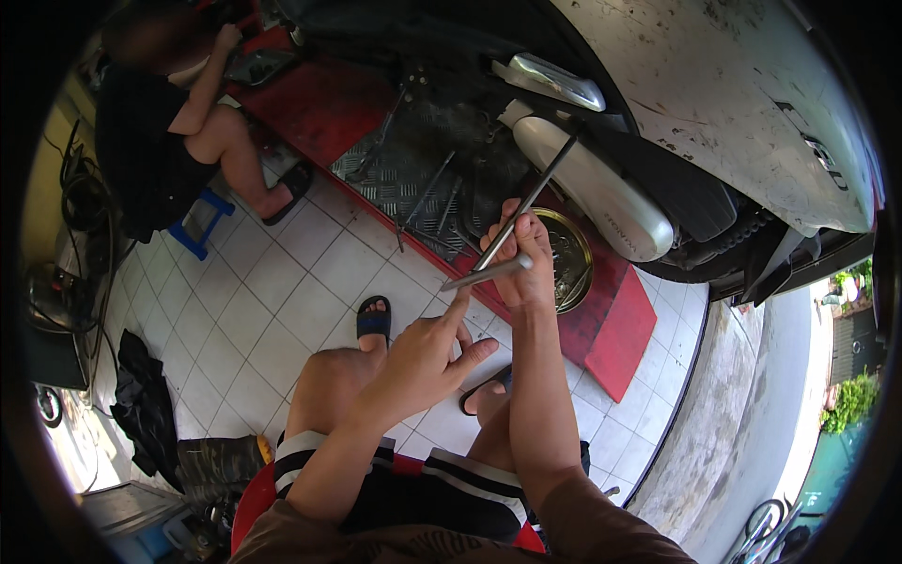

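My right hand (522,258) is closed around the shaft of a metal T-handle wrench (544,180). The shaft slants up and away to the right, its far tip in front of the silver exhaust cover (592,193) of a motorcycle. The wrench's crossbar lies at the near end, beside my right palm. My left hand (423,362) has its index finger stretched to the crossbar's left end, seemingly touching it. The left thumb stands apart and the other fingers are loosely bent, holding nothing. Behind my right hand sits a round metal pan (584,293), partly hidden.
A red lift platform (620,343) with a metal tread plate carries several long tools (432,188) beside the motorcycle (733,94). At the far left, another person (150,141) sits by a blue stool (200,226). Black cloth (143,399) lies on the tiled floor (254,310).
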`<control>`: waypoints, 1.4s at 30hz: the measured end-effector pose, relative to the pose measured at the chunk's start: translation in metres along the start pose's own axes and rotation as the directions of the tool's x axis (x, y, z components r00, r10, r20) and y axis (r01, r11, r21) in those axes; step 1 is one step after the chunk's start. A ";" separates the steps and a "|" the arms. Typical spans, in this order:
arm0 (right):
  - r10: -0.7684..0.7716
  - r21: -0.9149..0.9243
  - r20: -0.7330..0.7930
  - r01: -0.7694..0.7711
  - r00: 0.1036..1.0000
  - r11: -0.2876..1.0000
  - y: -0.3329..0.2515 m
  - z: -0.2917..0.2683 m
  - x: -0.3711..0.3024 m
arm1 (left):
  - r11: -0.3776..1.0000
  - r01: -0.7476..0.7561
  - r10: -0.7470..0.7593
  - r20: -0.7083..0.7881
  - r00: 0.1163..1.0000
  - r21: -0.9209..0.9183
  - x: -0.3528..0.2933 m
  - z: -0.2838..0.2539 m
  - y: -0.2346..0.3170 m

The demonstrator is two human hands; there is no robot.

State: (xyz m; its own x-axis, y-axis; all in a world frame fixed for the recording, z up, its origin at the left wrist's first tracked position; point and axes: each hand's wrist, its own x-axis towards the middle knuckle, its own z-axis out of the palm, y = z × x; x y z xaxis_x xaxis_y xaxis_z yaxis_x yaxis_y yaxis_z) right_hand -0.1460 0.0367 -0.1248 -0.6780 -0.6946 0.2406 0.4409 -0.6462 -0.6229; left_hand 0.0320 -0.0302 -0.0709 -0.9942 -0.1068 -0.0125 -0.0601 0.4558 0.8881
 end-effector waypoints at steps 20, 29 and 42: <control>0.054 -0.017 -0.076 -0.056 0.996 0.998 0.001 0.002 0.000 | 0.887 -0.181 -0.048 -0.475 0.878 -0.424 0.046 0.031 -0.008; 0.106 -0.037 0.006 -0.105 0.994 0.994 -0.006 0.002 -0.007 | 0.773 -0.182 -0.146 -0.450 0.881 -0.607 0.035 0.038 -0.004; 0.401 -0.907 -0.088 -0.240 0.912 0.347 0.004 -0.025 -0.049 | 0.873 0.487 -0.453 0.327 0.829 -0.026 -0.026 0.058 -0.071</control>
State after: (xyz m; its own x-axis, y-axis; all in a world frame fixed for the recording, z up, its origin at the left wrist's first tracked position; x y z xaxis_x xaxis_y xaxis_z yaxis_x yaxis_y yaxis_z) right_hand -0.1256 0.0764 -0.1580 -0.4927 -0.8649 -0.0960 -0.2174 0.2291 -0.9488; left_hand 0.0566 -0.0082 -0.1601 -0.8264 -0.0058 -0.5630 -0.5343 0.3232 0.7810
